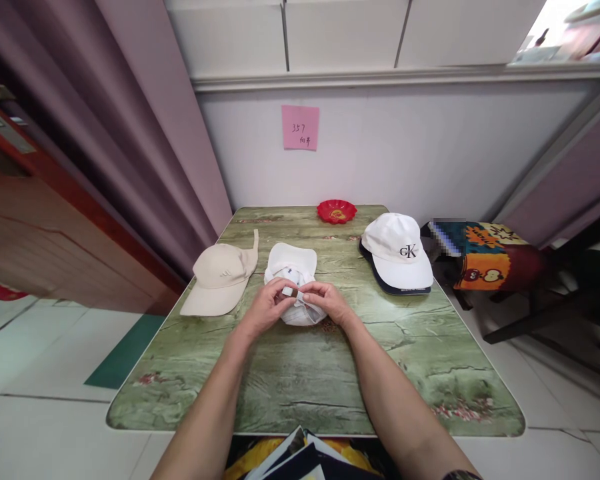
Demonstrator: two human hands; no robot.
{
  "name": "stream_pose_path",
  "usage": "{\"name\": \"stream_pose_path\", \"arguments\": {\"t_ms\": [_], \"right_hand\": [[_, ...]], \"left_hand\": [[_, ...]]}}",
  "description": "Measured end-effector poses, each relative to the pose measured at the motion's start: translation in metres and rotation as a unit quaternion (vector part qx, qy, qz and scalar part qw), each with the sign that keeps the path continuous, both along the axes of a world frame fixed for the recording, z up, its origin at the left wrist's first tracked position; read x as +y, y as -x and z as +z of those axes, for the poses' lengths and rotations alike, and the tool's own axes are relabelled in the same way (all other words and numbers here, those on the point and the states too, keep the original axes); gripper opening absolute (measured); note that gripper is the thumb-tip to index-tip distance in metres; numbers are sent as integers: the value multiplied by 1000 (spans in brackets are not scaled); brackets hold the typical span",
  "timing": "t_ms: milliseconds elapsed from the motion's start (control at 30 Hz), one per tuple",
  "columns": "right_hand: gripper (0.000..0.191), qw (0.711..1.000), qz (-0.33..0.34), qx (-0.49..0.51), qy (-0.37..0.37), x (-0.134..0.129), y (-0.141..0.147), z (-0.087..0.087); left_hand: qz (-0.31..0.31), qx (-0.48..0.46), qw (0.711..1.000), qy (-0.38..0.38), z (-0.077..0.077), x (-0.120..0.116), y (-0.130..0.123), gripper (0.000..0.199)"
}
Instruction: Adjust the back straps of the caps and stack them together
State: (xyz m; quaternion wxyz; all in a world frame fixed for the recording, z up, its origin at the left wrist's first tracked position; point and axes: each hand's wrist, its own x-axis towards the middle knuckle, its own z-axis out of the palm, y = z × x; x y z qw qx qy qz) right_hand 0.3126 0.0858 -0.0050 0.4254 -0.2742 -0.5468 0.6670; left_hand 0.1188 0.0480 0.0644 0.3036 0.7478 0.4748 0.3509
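Observation:
A white cap (293, 259) lies at the middle of the table, its brim pointing away from me and its back strap toward me. My left hand (271, 305) pinches the left part of the strap (293, 293), where a small brown patch shows. On the strap's right part, my right hand (329, 300) closes its thumb and fingers. To the left rests a beige cap (223, 277) with its strap sticking up loose. At the right, a white cap with black letters (399, 250) sits on top of a dark cap (380, 275).
A red scalloped dish (337, 211) stands at the far edge of the green wood-patterned table (290, 380). Behind it, a pink note (301, 127) is stuck on the wall. Right of the table is a stool with a colourful cover (495, 257). A curtain hangs at the left.

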Motion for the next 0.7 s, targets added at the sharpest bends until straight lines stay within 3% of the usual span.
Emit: {"name": "stream_pose_path", "arguments": {"t_ms": [333,500,700], "right_hand": [[35,999,-32,-17,5,-1,6,1],[33,1000,-20,-20,-5,-1,4,1],[34,1000,-16,-16,-2,-2,3,3]], "left_hand": [[14,-114,988,104,-12,1,0,29],[-15,-116,985,125,-11,1,-2,28],[6,-108,987,115,-13,2,-3,28]]}}
